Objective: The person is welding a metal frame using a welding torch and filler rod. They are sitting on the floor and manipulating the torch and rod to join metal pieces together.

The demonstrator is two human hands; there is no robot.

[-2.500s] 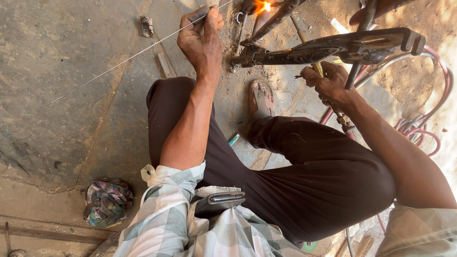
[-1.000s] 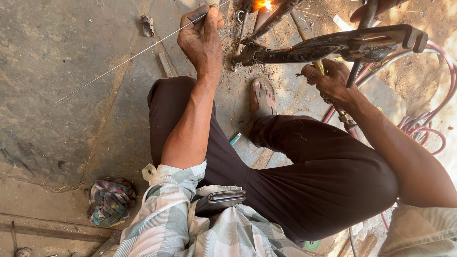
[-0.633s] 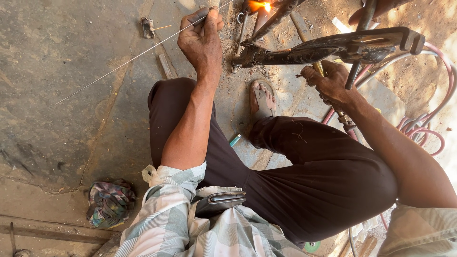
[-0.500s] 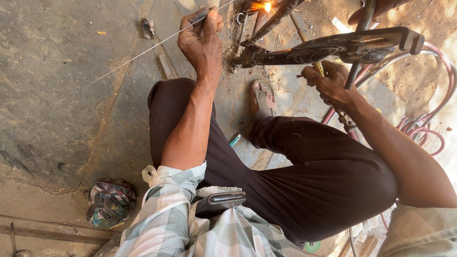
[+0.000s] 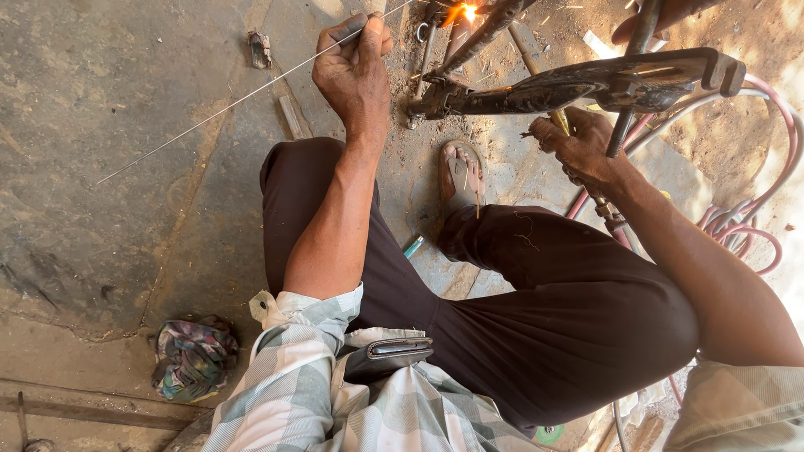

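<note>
Flame (image 5: 462, 12) burns at the top of the frame, where the left hand (image 5: 352, 71), fingers curled shut, pinches a long thin filler rod (image 5: 243, 96) that slants back across the concrete floor (image 5: 109, 184). The right hand (image 5: 578, 146) is closed around a brass torch handle (image 5: 559, 122) just under a dark metal frame (image 5: 578, 84), with red hoses (image 5: 754, 226) looped behind. A sandalled foot (image 5: 461, 172) rests below the frame, and a crumpled rag (image 5: 193, 356) lies well apart near the shirt sleeve.

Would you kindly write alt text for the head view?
A squatting person's left hand feeds a thin wire rod toward a small flame at a dark metal frame, while the right hand holds a torch by red hoses.
</note>
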